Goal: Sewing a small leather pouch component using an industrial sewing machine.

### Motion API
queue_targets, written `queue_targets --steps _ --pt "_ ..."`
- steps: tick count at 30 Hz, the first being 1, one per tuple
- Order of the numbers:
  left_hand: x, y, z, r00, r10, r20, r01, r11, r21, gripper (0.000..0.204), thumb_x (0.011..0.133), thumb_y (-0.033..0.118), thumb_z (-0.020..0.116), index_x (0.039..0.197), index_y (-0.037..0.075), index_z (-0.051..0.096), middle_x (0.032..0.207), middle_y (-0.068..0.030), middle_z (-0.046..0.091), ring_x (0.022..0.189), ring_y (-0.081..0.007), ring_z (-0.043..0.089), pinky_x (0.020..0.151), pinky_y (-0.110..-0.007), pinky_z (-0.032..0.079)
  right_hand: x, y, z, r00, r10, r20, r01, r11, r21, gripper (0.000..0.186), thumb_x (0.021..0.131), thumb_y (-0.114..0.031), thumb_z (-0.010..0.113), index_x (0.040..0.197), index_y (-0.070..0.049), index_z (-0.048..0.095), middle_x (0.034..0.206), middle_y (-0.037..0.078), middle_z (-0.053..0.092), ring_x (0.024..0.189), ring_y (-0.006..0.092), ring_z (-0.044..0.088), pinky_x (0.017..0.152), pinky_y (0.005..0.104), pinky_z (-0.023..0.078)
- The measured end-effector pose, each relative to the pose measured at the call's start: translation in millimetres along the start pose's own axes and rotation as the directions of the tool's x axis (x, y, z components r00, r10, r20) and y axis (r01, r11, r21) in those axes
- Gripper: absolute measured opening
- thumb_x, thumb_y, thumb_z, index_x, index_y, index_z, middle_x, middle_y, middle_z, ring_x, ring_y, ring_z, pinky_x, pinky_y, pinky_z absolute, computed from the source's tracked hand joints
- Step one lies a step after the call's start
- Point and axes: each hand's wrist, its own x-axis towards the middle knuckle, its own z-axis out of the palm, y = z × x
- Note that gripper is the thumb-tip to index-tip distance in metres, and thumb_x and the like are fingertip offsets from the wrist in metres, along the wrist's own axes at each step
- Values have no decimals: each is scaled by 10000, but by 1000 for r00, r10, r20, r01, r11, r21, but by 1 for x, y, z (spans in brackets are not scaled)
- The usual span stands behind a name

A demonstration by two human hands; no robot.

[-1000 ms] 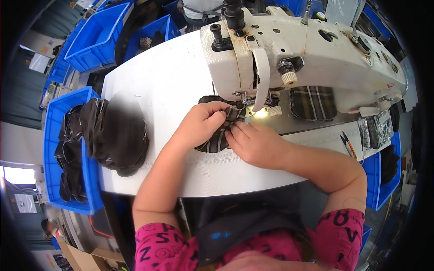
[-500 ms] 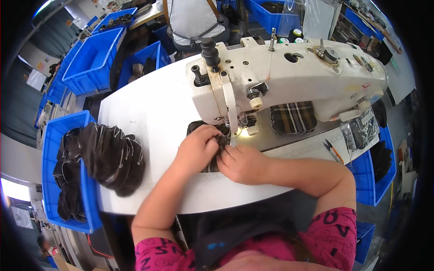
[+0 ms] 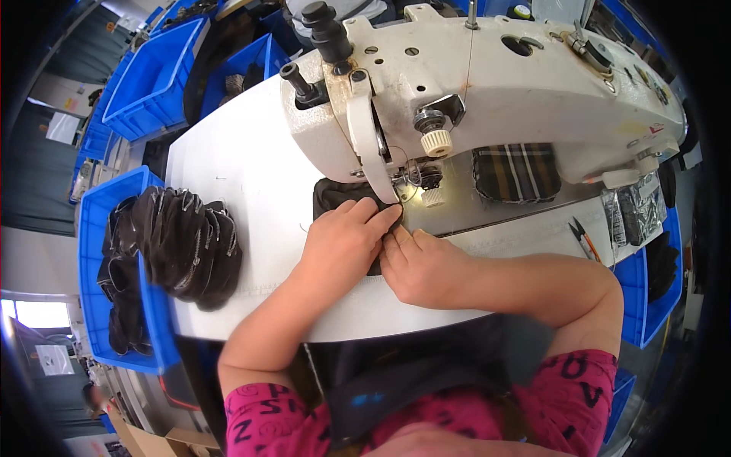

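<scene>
A dark brown fabric piece (image 3: 329,196) lies on the white table under the head of a sewing machine (image 3: 487,91). My left hand (image 3: 344,238) rests over it, its fingertips pinching a fold close to the presser foot. Right beside it, my right hand (image 3: 422,263) has its thumb and fingers closed on the same fabric's edge. Both sets of fingertips nearly meet just in front of the needle area, which the machine's lamp lights. Much of the fabric is hidden beneath my hands.
Dark zippered pieces (image 3: 190,247) are piled at the left, against a blue bin (image 3: 91,228) holding more. Plaid pieces (image 3: 516,174) lie under the machine arm. Thread snips (image 3: 585,240) and a clear plastic bag (image 3: 633,213) are at the right. Another blue bin (image 3: 156,84) stands far left.
The view has moved closer to the machine. My left fingers, curled before, now reach out flatter over the fabric. The plaid side glimpsed below my hands no longer shows; dark cloth lies there.
</scene>
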Motion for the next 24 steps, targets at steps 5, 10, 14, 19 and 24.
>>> queue_targets --steps 5,10,14,19,24 --pt "2 4 -5 998 68 3 -68 989 129 464 718 66 750 1176 139 757 864 -18 587 778 -228 640 694 -376 531 -3 3 0 999 -29 -15 30 999 12 335 723 -154 657 915 110 732 921 302 718 879 399 726 617 365 541" --pt "0 5 -10 999 44 32 -48 991 127 465 717 66 755 1177 133 759 911 -23 600 843 -234 644 740 -373 531 -3 7 -5 996 -64 -54 67 996 57 315 716 -156 660 864 113 731 927 347 720 845 415 728 571 367 539" --pt "2 1 -10 988 152 -24 -148 981 126 464 731 90 771 1193 128 756 1164 -10 689 1065 -239 664 903 -376 531 -3 9 -6 997 -68 -35 71 994 78 298 706 -146 671 850 109 728 916 336 721 846 409 730 578 369 549" --pt "0 6 -10 998 46 49 -52 991 125 460 755 132 779 1214 129 750 1325 -1 691 1167 -230 657 985 -380 511 -5 9 -4 999 -51 -5 51 990 134 284 672 -142 689 822 97 720 885 329 714 851 398 733 592 369 563" --pt "-2 6 -4 999 36 31 -39 993 113 461 771 151 775 1231 131 744 1338 -9 701 1172 -221 660 983 -375 512 -5 14 -7 998 -60 -36 65 988 141 277 656 -132 694 817 92 718 895 329 711 846 391 732 601 365 567"
